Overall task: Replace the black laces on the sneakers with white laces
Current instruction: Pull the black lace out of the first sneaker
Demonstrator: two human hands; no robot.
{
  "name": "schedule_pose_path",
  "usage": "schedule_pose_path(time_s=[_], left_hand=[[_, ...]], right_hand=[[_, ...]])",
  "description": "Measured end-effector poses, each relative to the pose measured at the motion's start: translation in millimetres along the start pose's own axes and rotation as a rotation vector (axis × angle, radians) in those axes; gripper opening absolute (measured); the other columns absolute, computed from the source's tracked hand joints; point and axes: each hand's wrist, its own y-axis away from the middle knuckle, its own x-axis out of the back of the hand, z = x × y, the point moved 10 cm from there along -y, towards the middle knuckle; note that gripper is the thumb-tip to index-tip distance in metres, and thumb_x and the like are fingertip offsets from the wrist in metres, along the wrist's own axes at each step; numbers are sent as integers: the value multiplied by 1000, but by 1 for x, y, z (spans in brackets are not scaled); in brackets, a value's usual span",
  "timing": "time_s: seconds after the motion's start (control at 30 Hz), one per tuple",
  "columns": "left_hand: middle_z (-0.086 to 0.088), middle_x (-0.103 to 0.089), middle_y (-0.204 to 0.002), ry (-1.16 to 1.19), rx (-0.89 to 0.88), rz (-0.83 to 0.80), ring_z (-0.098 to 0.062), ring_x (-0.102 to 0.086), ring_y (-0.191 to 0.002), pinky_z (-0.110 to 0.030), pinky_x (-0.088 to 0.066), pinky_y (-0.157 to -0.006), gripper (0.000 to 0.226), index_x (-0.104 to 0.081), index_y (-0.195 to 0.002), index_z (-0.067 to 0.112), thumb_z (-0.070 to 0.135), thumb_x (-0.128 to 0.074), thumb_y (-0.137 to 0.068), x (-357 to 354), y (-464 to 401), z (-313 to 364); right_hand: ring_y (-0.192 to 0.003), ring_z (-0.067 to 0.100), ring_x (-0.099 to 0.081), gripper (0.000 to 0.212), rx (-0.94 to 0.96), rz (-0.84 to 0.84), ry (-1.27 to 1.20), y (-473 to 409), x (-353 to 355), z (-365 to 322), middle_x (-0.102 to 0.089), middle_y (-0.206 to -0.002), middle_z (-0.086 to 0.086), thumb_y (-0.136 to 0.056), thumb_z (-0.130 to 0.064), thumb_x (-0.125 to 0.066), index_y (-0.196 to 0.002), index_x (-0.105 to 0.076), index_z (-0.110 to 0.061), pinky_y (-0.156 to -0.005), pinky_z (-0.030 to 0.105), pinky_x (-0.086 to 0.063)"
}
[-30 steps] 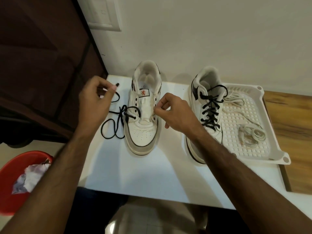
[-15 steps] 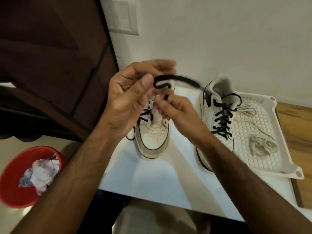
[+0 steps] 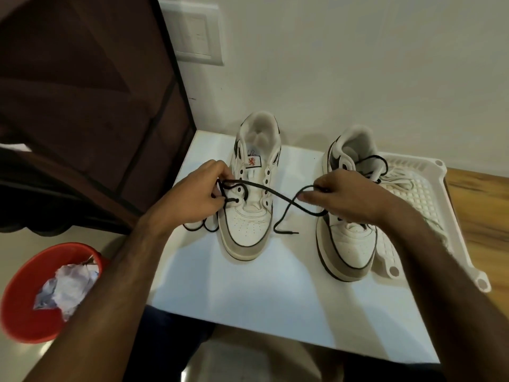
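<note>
Both hands pinch one thin black cord lace above the white worktop: the left hand beside the low-top white leather sneaker, the right hand across from it. Light and limp, the lace handles best gripped near its stiff tip.
</note>
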Motion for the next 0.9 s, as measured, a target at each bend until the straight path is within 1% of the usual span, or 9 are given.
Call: schedule_pose_path(time_s=[0.1, 0.23, 0.33, 0.43, 0.5, 0.57, 0.67, 0.77, 0.9], left_hand=[[11, -58, -109, 33, 40, -21, -11, -65, -84, -45, -56, -80, 35, -54, -100, 30, 20, -82, -82, -2, 2, 1], [18, -50, -106, -91, 43, 54, -3, -59, -86, -27, -46, -70, 49, -49, -96, 34, 50, -87, -71, 11, 6, 8], [18, -48, -101, -147, -36, 51, 3, -55, -86, -20, -37, -66, 46, -50, -93, 35, 50, -88, -70, 14, 10, 19], [14, -50, -99, -151, -93, 26, -5, -56, -81, -29, -42, -64, 38, -49, -92, 34, 40, -83, -77, 11, 12, 28], [12, -53, -96, -122, -95, 70, -13, -58, -75, -35, -47, -64, 33, -47, -90, 33, 40, -78, -82, 17, 14, 31], [11, -54, -88, -171, -113, 138, -12, -56, -73, -25, -41, -60, 37, -47, -83, 31, 54, -75, -81, 23, 14, 36], [12, -53, -77, -388, -127, 172, -8, -54, -67, -25, -33, -67, 52, -50, -72, 30, 81, -61, -72, 22, 11, 39], [14, -57, -83, -465, -95, 112, -5, -57, -76, -30, -31, -76, 42, -60, -78, 31, 72, -66, -76, 12, 6, 28], [14, -58, -84, -299, -144, 65, -5, -59, -79, -34, -42, -77, 27, -62, -75, 28, 49, -77, -83, 6, 6, 27]], right_hand=[[-82, 13, -63, 25, -21, 16, 191, 5, -7, -1, -64, -78, -12, -88, -51, -67, -103, -61, -32, -80, 38, -54], [-104, 19, -59, 54, 50, 15, 270, 5, -22, -18, -56, -111, -8, -89, -22, -64, -139, -44, -28, -84, 43, -54], [-104, 26, -53, 47, 212, 253, 182, 7, -16, -50, -49, -116, 2, -79, 0, -55, -123, -55, -18, -79, 45, -51], [-95, 27, -52, 35, 305, 374, 151, 7, -15, -74, -55, -103, 2, -73, 1, -49, -100, -63, -17, -79, 45, -46], [-91, 24, -57, 21, 278, 346, 120, 2, -24, -75, -61, -95, -3, -84, -8, -50, -96, -64, -19, -83, 44, -47], [-85, 23, -62, 15, 228, 328, 110, -3, -34, -67, -67, -91, -4, -97, -25, -50, -99, -64, -19, -79, 40, -49], [-83, 20, -65, 34, 158, 346, 167, -6, -40, -59, -71, -88, -5, -98, -52, -53, -101, -64, -20, -74, 35, -49], [-84, 19, -65, 43, 78, 358, 192, -7, -39, -54, -70, -86, -6, -94, -63, -54, -98, -65, -22, -71, 33, -48], [-86, 19, -64, 42, 7, 331, 112, -8, -41, -48, -69, -88, -5, -93, -63, -57, -98, -64, -22, -72, 32, -50]])
